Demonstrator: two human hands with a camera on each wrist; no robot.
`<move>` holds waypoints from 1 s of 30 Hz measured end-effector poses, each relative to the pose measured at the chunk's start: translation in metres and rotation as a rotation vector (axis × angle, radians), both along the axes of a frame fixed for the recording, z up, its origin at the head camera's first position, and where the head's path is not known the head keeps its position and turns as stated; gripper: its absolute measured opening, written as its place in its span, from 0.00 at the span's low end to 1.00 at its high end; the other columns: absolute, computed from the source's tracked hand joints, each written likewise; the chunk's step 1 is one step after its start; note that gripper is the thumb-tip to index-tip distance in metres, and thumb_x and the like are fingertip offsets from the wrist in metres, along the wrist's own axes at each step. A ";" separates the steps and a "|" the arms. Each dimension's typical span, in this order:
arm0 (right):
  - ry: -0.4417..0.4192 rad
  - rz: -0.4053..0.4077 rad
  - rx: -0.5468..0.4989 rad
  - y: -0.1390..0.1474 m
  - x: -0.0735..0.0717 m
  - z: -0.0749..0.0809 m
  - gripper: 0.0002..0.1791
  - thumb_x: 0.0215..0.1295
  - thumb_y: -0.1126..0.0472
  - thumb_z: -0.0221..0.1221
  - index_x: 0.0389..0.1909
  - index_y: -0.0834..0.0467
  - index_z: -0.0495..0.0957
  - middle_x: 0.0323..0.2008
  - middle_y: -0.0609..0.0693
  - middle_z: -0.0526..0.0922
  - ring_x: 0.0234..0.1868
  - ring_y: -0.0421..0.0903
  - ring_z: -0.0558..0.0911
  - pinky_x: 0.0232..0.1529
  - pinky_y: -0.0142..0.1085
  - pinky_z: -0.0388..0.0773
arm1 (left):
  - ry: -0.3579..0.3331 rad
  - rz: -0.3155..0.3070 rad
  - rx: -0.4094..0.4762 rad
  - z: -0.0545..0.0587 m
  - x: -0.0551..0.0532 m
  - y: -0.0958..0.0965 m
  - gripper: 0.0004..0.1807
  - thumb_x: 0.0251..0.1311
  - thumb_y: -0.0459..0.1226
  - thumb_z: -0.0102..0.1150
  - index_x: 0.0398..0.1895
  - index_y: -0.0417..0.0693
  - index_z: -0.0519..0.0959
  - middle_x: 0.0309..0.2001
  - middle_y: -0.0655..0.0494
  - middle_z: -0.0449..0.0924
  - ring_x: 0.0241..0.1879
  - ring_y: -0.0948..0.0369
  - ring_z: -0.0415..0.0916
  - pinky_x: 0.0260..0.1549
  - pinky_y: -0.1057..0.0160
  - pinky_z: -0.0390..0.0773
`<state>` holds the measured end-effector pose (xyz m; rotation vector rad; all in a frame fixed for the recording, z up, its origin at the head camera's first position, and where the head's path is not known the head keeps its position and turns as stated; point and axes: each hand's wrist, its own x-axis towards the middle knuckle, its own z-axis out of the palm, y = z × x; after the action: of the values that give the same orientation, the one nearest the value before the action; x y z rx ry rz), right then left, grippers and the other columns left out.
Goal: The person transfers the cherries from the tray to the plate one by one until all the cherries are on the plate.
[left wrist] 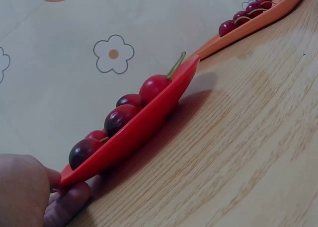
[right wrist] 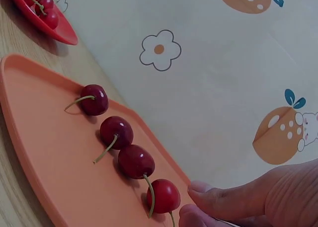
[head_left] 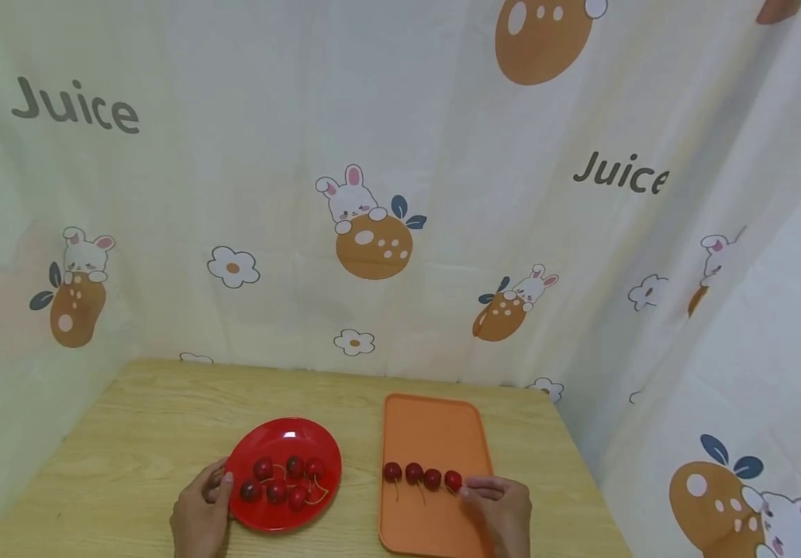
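My left hand (head_left: 201, 508) pinches the left rim of a round red plate (head_left: 281, 434), thumb above and fingers below the rim in the left wrist view. Several dark red cherries (head_left: 277, 490), some with green stems, lie on the plate. To its right, an orange rectangular tray (head_left: 431, 426) carries a row of several cherries (head_left: 414, 473) with stems. My right hand (head_left: 501, 508) is over the tray's right side, its thumb and fingertips close beside the rightmost cherry (right wrist: 164, 196). Whether they touch it cannot be told. Part of the tray's right edge is hidden behind that hand.
Plate and tray stand on a light wood-grain table (head_left: 156, 418), with a strip of bare wood between them. A pale curtain (head_left: 267, 155) with rabbit, fruit and flower prints hangs behind the table and along both sides.
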<state>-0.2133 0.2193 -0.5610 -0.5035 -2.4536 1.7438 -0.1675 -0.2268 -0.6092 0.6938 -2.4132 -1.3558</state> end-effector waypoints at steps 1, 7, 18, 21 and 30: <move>-0.006 -0.009 0.010 0.001 0.000 0.000 0.12 0.57 0.73 0.78 0.42 0.69 0.90 0.31 0.56 0.94 0.32 0.41 0.89 0.34 0.27 0.80 | 0.002 -0.002 -0.001 0.000 0.000 0.000 0.22 0.80 0.38 0.57 0.71 0.42 0.80 0.58 0.32 0.88 0.37 0.57 0.84 0.40 0.61 0.73; -0.003 -0.034 0.068 0.005 -0.003 -0.004 0.09 0.58 0.73 0.77 0.40 0.68 0.91 0.32 0.54 0.94 0.33 0.42 0.90 0.35 0.28 0.80 | 0.019 -0.013 -0.007 -0.002 0.000 -0.003 0.22 0.80 0.38 0.58 0.71 0.41 0.79 0.57 0.32 0.88 0.37 0.58 0.84 0.40 0.61 0.73; -0.015 -0.049 0.287 0.001 -0.006 -0.011 0.09 0.55 0.73 0.79 0.36 0.67 0.90 0.28 0.55 0.92 0.30 0.45 0.90 0.40 0.45 0.86 | 0.011 -0.018 -0.006 -0.002 -0.002 -0.003 0.22 0.79 0.38 0.60 0.71 0.41 0.80 0.57 0.33 0.89 0.38 0.57 0.85 0.40 0.62 0.73; -0.034 -0.059 0.302 -0.002 -0.007 -0.012 0.09 0.55 0.74 0.78 0.36 0.67 0.89 0.28 0.55 0.91 0.30 0.44 0.88 0.37 0.42 0.85 | 0.015 -0.016 -0.003 -0.002 -0.002 -0.003 0.22 0.79 0.37 0.59 0.71 0.40 0.79 0.58 0.32 0.88 0.38 0.56 0.85 0.39 0.62 0.74; -0.055 -0.061 0.363 -0.010 -0.010 -0.016 0.08 0.56 0.73 0.77 0.33 0.65 0.88 0.28 0.54 0.90 0.29 0.46 0.86 0.35 0.42 0.81 | 0.021 -0.010 -0.021 -0.004 -0.001 -0.003 0.21 0.79 0.38 0.58 0.70 0.40 0.80 0.57 0.32 0.88 0.36 0.58 0.84 0.39 0.61 0.73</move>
<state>-0.2231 0.2096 -0.5770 -0.5840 -2.6747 1.2343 -0.1682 -0.2293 -0.6131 0.6594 -2.4139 -1.3333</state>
